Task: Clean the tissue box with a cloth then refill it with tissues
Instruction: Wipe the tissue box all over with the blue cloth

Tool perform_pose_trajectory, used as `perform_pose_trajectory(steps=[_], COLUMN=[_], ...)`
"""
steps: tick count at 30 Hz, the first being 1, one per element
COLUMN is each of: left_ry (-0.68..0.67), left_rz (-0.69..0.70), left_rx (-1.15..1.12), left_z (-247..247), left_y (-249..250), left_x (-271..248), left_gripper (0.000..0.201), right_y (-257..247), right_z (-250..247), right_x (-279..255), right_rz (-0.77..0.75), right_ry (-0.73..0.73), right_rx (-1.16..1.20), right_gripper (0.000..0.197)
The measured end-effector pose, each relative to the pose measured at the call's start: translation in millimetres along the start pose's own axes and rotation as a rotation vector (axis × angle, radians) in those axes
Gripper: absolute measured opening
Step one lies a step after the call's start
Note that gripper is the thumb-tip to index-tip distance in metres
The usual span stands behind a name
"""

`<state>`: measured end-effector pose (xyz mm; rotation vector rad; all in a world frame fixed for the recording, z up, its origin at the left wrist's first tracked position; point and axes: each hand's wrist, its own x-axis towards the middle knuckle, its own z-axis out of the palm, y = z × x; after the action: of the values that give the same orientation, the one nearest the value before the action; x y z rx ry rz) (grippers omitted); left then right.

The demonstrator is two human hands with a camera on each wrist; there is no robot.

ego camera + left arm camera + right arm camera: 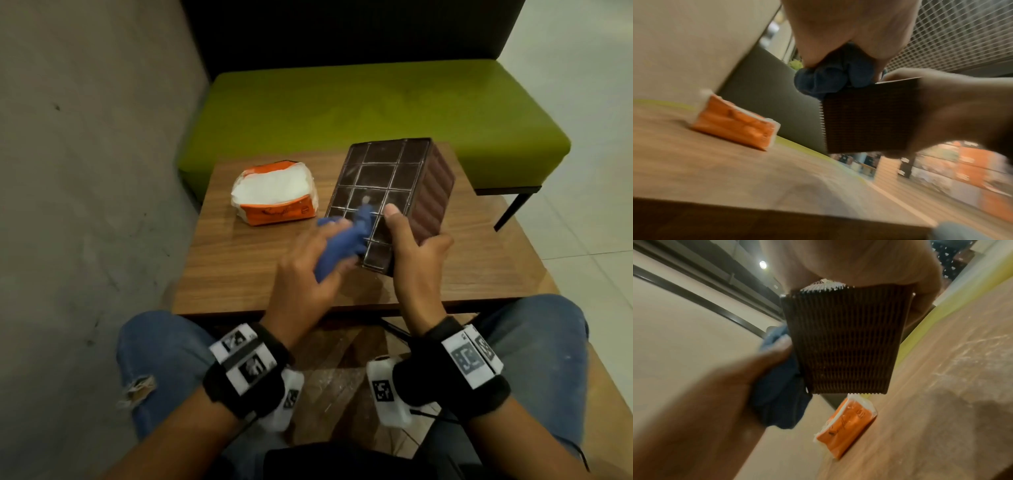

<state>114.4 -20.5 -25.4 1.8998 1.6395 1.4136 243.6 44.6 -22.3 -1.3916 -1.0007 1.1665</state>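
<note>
A dark brown tissue box (390, 192) with a grid-patterned face and ribbed sides (842, 340) is held tilted above the wooden table (239, 267). My right hand (414, 246) grips its near corner, thumb on the grid face. My left hand (308, 260) holds a bunched blue cloth (346, 240) and presses it against the grid face. In the left wrist view the cloth (830, 78) bulges under my fingers at the box's edge (869, 116). An orange pack of white tissues (274, 193) lies on the table to the left.
A green padded bench (342, 109) runs behind the table. A grey concrete wall (85, 154) stands close on the left. White floor tiles (589, 171) show on the right. My knees in blue jeans (164, 353) sit at the table's near edge.
</note>
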Motion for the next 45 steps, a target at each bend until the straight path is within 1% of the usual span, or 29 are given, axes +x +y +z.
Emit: perform_pose_trajectory(steps=[2, 3, 4, 7, 8, 10, 13, 15, 16, 18, 19, 21, 23, 25, 27, 28, 29, 31, 32, 33, 34, 36, 37, 38, 39, 40, 42, 43, 45], left_ry=[-0.1, -0.124, -0.132, -0.051, -0.016, 0.012, -0.061, -0.091, -0.084, -0.016, 0.019, 0.018, -0.03, -0.063, -0.107, -0.101, -0.062, 0.054, 0.097, 0.095, 0.047, -0.11, -0.17, -0.198, -0.176, -0.115, 0.024, 0.052, 0.01], left_rz=[0.104, 0.123, 0.106, -0.058, -0.084, -0.08, -0.009, 0.022, -0.004, -0.096, -0.107, -0.063, 0.022, 0.107, 0.13, 0.085, 0.001, -0.152, -0.175, -0.155, -0.105, 0.068, 0.144, 0.184, 0.176, 0.12, 0.005, -0.016, 0.026], left_rx=[-0.008, -0.012, -0.013, -0.008, -0.007, -0.013, -0.067, -0.058, -0.053, -0.055, -0.058, -0.076, -0.089, -0.073, -0.005, 0.016, 0.014, -0.025, -0.032, -0.018, 0.007, 0.06, 0.079, 0.093, 0.108, 0.104, 0.06, 0.051, 0.045], left_z=[6.8, 6.6, 4.1, -7.5, -9.0, -4.3, 7.1, 5.2, 2.1, -4.4, -4.7, 2.6, 12.8, 14.0, 5.8, 0.0, -5.9, -11.7, -11.3, -8.9, -5.4, -0.7, -0.2, -2.7, -6.2, -8.4, -9.9, -6.0, 6.9], left_y=[13.0, 11.9, 7.6, -13.7, -18.4, -13.0, 8.5, 7.0, 1.0, -7.9, -8.3, 3.5, 16.4, 14.1, 1.9, -5.8, -12.6, -21.6, -20.6, -15.9, -9.3, 7.6, 10.3, 6.5, 0.0, -7.0, -14.6, -12.4, 3.8], left_x=[-11.4, -11.8, -8.1, 5.1, 5.5, 0.7, -10.5, -10.1, -6.7, -0.7, -0.2, -2.3, -8.0, -8.5, -1.8, 5.0, 13.5, 33.8, 41.5, 43.8, 39.4, 19.5, 9.0, 6.4, 11.7, 20.5, 34.4, 34.3, 21.8], left_gripper=[0.044, 0.044, 0.043, 0.033, 0.03, 0.029, 0.041, 0.043, 0.039, 0.03, 0.03, 0.036, 0.041, 0.044, 0.045, 0.043, 0.039, 0.027, 0.025, 0.028, 0.034, 0.045, 0.048, 0.05, 0.049, 0.048, 0.044, 0.044, 0.044], right_y=[-3.9, -2.6, -2.0, 1.2, 0.0, -3.5, -8.1, -8.6, -7.8, -8.0, -8.3, -11.8, -14.2, -13.2, -9.2, -5.7, -0.9, 2.6, 2.1, 0.1, -5.4, -14.2, -16.8, -17.8, -16.1, -12.8, -5.8, -3.4, -3.6], right_z=[2.8, 3.0, 1.9, -3.3, -3.7, -1.9, 2.5, 3.0, 2.9, 2.7, 3.1, 5.1, 7.9, 8.1, 2.7, -0.8, -3.7, -6.4, -6.1, -5.3, -4.9, -5.9, -8.9, -11.4, -12.8, -13.0, -12.2, -11.9, -10.4], right_x=[4.3, 6.0, 5.6, 2.1, 1.2, 2.0, 4.8, 3.3, 1.4, -2.9, -3.7, -1.1, 2.3, 4.2, 2.3, -0.4, -4.1, -11.8, -12.8, -10.2, -6.6, 4.1, 8.0, 9.3, 8.5, 5.8, -0.3, -1.7, -1.9], right_rz=[0.019, 0.031, 0.033, 0.001, -0.019, -0.063, -0.087, -0.077, -0.075, -0.089, -0.099, -0.1, -0.042, 0.018, 0.053, 0.07, 0.073, 0.06, 0.069, 0.085, 0.096, 0.071, 0.051, 0.042, 0.047, 0.062, 0.074, 0.065, 0.024], right_ry=[0.028, 0.033, 0.035, 0.034, 0.038, 0.058, 0.072, 0.059, 0.052, 0.051, 0.057, 0.075, 0.066, 0.05, 0.008, -0.026, -0.062, -0.113, -0.12, -0.111, -0.097, -0.076, -0.086, -0.105, -0.141, -0.181, -0.186, -0.15, -0.096], right_rx=[0.016, 0.021, 0.019, -0.037, -0.068, -0.125, -0.175, -0.158, -0.147, -0.124, -0.119, -0.124, -0.108, -0.068, -0.024, -0.012, -0.008, -0.001, 0.02, 0.056, 0.1, 0.141, 0.141, 0.139, 0.14, 0.136, 0.119, 0.114, 0.099], right_gripper=[0.099, 0.098, 0.094, 0.09, 0.092, 0.095, 0.1, 0.101, 0.104, 0.107, 0.106, 0.103, 0.101, 0.101, 0.103, 0.102, 0.099, 0.092, 0.093, 0.096, 0.099, 0.104, 0.103, 0.098, 0.091, 0.087, 0.089, 0.091, 0.083])
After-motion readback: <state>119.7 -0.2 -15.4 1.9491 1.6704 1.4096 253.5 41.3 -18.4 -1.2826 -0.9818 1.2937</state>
